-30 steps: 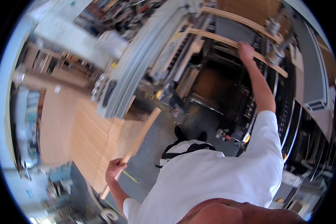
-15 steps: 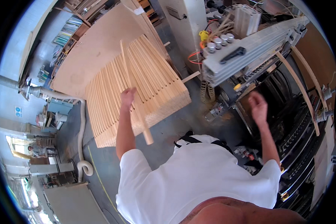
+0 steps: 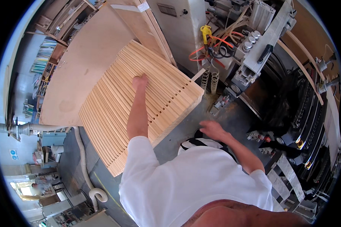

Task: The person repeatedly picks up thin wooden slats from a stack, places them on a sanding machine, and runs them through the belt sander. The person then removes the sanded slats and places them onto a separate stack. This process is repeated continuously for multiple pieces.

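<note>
A broad stack of pale wooden strips fills the middle left, laid side by side. Small round holes run along the strips' near ends. My left hand rests on top of the stack about halfway along, its fingers curled down onto a wooden strip; the fingertips are hidden. In front of my body, between the stack and the machine, my right hand hangs free. Its fingers are loosely bent and apart, with nothing seen in them.
Behind the stack stands a large tan board. The machine on the right has a yellow air gun, coiled hoses and two curved wooden strips. A pale flexible duct lies on the floor at left.
The strip that my left hand held slanting above the stack now lies down among the others. My right hand has moved left, away from the machine. The view has turned.
</note>
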